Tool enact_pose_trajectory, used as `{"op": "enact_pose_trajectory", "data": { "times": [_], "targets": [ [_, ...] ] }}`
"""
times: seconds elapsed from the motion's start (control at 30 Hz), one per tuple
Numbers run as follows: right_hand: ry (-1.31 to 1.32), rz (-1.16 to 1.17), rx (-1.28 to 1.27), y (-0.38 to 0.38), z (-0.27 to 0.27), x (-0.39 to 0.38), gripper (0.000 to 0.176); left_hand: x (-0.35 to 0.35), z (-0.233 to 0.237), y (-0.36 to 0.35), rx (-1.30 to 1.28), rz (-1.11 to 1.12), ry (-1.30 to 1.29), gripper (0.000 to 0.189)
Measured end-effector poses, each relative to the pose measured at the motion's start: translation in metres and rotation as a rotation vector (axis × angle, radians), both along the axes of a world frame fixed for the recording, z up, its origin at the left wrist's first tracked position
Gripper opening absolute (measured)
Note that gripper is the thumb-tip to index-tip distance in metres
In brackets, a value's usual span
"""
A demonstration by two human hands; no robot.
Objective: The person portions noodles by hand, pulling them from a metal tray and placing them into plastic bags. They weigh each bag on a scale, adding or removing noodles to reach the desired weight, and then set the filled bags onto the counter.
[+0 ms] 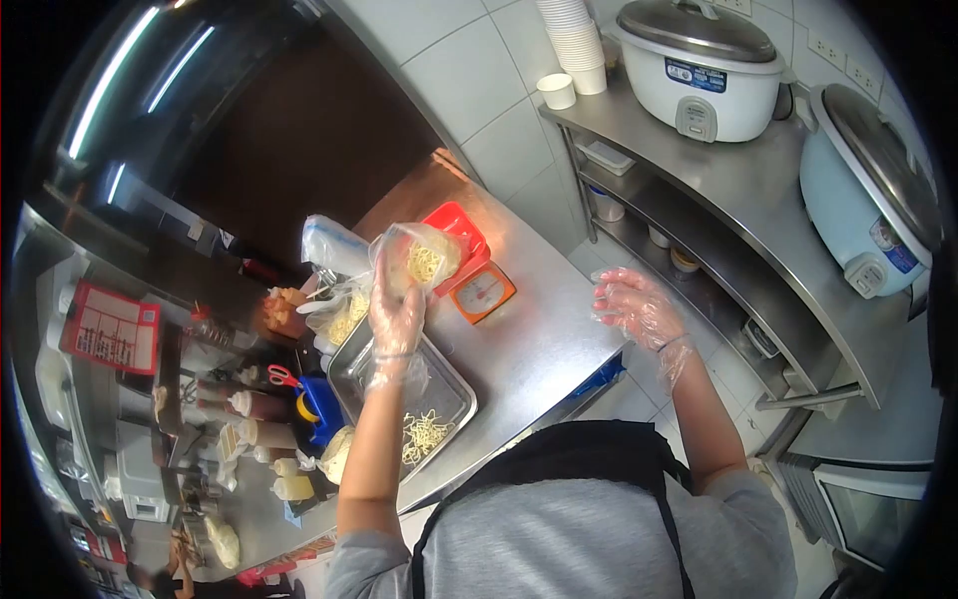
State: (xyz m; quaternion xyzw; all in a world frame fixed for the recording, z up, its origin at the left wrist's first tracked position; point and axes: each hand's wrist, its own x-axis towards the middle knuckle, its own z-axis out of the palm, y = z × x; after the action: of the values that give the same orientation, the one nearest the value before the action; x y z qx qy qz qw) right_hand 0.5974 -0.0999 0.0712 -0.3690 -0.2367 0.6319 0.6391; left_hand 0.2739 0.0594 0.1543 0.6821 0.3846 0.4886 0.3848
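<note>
In a clear plastic glove, my left hand (397,324) grips a clear plastic bag (397,252) with pale yellow noodles (423,264) inside. The bag is held up in front of a red plastic tray (461,228), which sits at an orange dial scale (483,294). Under my left forearm lies a metal pan (461,391) with a small heap of loose noodles (425,436) in its near end. My right hand (639,307), also gloved, hangs in the air right of the table, its fingers loosely bent and apart, holding nothing.
More bagged noodles (349,317) lie beyond the pan. Left of it are a blue tape dispenser (321,411), red-handled scissors (283,375) and several sauce bottles (261,404). Rice cookers (699,85) and stacked paper cups (574,45) stand on the steel counter (699,175) at right. Another person (165,579) is at lower left.
</note>
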Motion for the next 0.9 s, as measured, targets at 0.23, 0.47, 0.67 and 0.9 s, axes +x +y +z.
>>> {"op": "enact_pose_trajectory", "data": {
  "times": [0.23,0.47,0.67,0.9],
  "targets": [
    [0.036,0.053,-0.046,0.009,-0.009,-0.009,0.033,-0.043,0.009,-0.047,0.228,0.136,0.554,0.043],
    [0.004,0.089,-0.006,0.026,-0.008,-0.021,0.031,-0.02,0.057,-0.047,0.295,0.151,0.627,0.034],
    [-0.443,0.248,0.563,0.119,0.076,-0.1,0.022,-0.006,0.062,0.036,0.084,0.136,0.865,0.052],
    [-1.757,0.364,0.643,0.21,0.147,-0.187,0.027,0.003,0.087,0.034,0.053,0.033,0.716,0.056]
  ]
}}
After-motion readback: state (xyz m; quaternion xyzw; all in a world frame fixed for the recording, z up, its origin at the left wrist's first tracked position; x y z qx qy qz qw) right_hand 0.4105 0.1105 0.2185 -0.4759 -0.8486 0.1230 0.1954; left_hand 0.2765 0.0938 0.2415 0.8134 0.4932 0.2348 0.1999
